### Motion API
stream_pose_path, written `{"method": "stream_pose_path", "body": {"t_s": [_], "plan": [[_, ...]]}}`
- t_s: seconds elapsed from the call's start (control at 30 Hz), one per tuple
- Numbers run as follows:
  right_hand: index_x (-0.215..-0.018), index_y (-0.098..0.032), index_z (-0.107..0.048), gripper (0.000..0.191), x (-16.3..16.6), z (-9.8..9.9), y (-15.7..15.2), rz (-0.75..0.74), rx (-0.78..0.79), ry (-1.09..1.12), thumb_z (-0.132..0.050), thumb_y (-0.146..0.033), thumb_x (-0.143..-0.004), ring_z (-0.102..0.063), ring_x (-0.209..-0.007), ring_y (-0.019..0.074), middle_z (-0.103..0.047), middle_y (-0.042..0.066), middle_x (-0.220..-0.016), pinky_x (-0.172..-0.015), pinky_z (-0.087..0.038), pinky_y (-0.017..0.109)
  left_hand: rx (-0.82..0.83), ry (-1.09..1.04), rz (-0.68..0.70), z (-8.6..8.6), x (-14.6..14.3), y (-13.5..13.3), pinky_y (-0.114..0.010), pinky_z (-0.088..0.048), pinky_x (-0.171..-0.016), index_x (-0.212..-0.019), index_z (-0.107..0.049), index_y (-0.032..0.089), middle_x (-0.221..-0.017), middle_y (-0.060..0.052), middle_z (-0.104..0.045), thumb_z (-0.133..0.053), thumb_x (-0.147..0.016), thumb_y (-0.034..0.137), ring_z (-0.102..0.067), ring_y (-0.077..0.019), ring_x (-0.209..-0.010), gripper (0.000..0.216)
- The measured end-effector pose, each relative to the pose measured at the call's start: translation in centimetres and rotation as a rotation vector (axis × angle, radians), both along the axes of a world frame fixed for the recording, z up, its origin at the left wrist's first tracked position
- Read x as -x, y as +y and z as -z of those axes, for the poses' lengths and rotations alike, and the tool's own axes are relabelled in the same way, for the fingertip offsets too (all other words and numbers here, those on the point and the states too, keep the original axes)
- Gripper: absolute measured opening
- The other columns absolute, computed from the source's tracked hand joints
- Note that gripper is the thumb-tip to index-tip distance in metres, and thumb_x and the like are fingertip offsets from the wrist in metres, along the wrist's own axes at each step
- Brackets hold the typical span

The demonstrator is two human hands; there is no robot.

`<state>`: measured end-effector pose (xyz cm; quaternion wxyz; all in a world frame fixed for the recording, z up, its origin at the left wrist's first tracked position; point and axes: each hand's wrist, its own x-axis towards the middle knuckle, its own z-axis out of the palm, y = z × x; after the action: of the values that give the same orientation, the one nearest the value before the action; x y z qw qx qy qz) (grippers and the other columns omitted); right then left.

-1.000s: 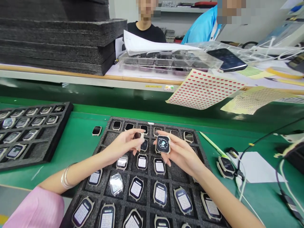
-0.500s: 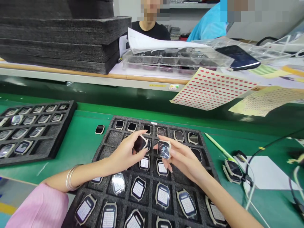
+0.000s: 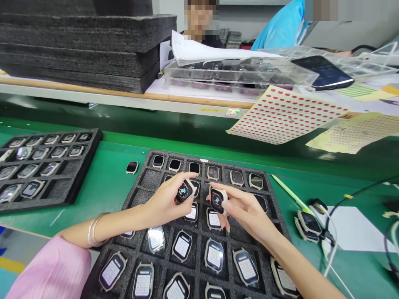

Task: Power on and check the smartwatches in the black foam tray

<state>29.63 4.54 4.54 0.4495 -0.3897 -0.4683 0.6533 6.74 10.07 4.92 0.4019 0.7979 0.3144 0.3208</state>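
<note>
My left hand [image 3: 166, 200] pinches a small smartwatch body [image 3: 185, 191] whose screen glows with a watch face. My right hand [image 3: 241, 207] grips a second smartwatch body [image 3: 217, 200], screen tilted towards me. Both are held just above the black foam tray [image 3: 146, 179], whose pockets hold several more watch bodies, the near ones with lit white screens [image 3: 214, 255].
A second foam tray [image 3: 67, 182] with watches lies at left, and one loose watch [image 3: 132, 167] on the green mat. Two stacked watches [image 3: 307, 224] and cables sit at right. Behind are stacked foam sheets [image 3: 84, 45], a clear plastic tray [image 3: 237, 77], red-dot sticker sheets [image 3: 286, 116] and two people.
The watch in my left hand has turned face-up and its screen has lit. My right hand has tipped its watch downwards. Both hands sank slightly towards the tray.
</note>
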Motion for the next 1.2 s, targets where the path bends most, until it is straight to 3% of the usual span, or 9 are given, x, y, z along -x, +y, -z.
{"method": "stream_pose_path", "body": {"t_s": [0.13, 0.27, 0.57, 0.73, 0.93, 1.07, 1.2], "plan": [[-0.126, -0.02, -0.062, 0.046, -0.2, 0.0, -0.2, -0.005, -0.002, -0.014, -0.072, -0.033, -0.083, -0.062, -0.05, 0.0146, -0.07, 0.004, -0.074, -0.043, -0.051, 0.025, 0.053, 0.013, 0.025, -0.3, -0.1, -0.2, -0.035, -0.049, -0.093, -0.128, -0.044, 0.019, -0.125, -0.01, -0.059, -0.054, -0.084, 0.016, -0.058, -0.0241, -0.112, 0.045], [-0.128, -0.018, -0.061, 0.047, -0.6, 0.1, -0.1, -0.038, 0.0, -0.039, -0.071, -0.034, -0.085, -0.061, -0.047, 0.0157, -0.068, 0.003, -0.062, -0.043, -0.051, 0.025, 0.081, 0.015, 0.05, -0.2, -0.1, -0.4, -0.035, -0.047, -0.095, -0.124, -0.046, 0.02, -0.12, -0.008, -0.062, -0.054, -0.083, 0.015, -0.059, -0.0223, -0.109, 0.042], [-0.129, -0.02, -0.06, 0.046, -1.1, 0.0, -0.2, -0.041, -0.03, -0.076, -0.07, -0.034, -0.086, -0.061, -0.048, 0.0172, -0.067, 0.002, -0.059, -0.045, -0.05, 0.028, 0.068, 0.025, 0.021, -0.4, 0.0, -0.7, -0.033, -0.051, -0.087, -0.127, -0.044, 0.021, -0.121, -0.009, -0.06, -0.054, -0.082, 0.015, -0.06, -0.0234, -0.106, 0.046], [-0.129, -0.018, -0.06, 0.049, -1.1, 0.0, -0.3, -0.033, -0.02, -0.09, -0.071, -0.036, -0.084, -0.061, -0.047, 0.0176, -0.067, 0.003, -0.06, -0.042, -0.049, 0.028, 0.086, 0.028, 0.014, -0.6, 0.1, -0.8, -0.03, -0.054, -0.077, -0.124, -0.047, 0.022, -0.114, -0.007, -0.064, -0.054, -0.081, 0.015, -0.063, -0.0211, -0.093, 0.044], [-0.128, -0.02, -0.061, 0.048, -1.0, 0.0, -0.2, -0.005, -0.014, -0.046, -0.072, -0.035, -0.084, -0.06, -0.048, 0.016, -0.069, 0.004, -0.067, -0.045, -0.049, 0.028, 0.094, 0.009, 0.037, -0.5, -0.2, -0.7, -0.035, -0.052, -0.091, -0.131, -0.042, 0.021, -0.129, -0.009, -0.057, -0.056, -0.082, 0.016, -0.059, -0.0242, -0.109, 0.051], [-0.126, -0.02, -0.063, 0.044, -1.0, 0.0, -0.2, -0.005, -0.011, -0.037, -0.072, -0.034, -0.084, -0.059, -0.046, 0.0154, -0.066, 0.002, -0.062, -0.042, -0.047, 0.026, 0.067, 0.006, 0.029, -0.2, -0.2, -0.6, -0.037, -0.047, -0.097, -0.126, -0.046, 0.021, -0.124, -0.008, -0.061, -0.055, -0.082, 0.013, -0.059, -0.0238, -0.11, 0.046], [-0.126, -0.02, -0.063, 0.044, -1.0, -0.2, -0.2, 0.003, -0.015, -0.051, -0.072, -0.032, -0.084, -0.06, -0.048, 0.0152, -0.067, 0.003, -0.064, -0.045, -0.048, 0.026, 0.1, 0.021, 0.029, -0.2, -0.1, -0.5, -0.03, -0.052, -0.082, -0.127, -0.045, 0.02, -0.121, -0.008, -0.061, -0.054, -0.082, 0.014, -0.061, -0.0221, -0.103, 0.046]]}}
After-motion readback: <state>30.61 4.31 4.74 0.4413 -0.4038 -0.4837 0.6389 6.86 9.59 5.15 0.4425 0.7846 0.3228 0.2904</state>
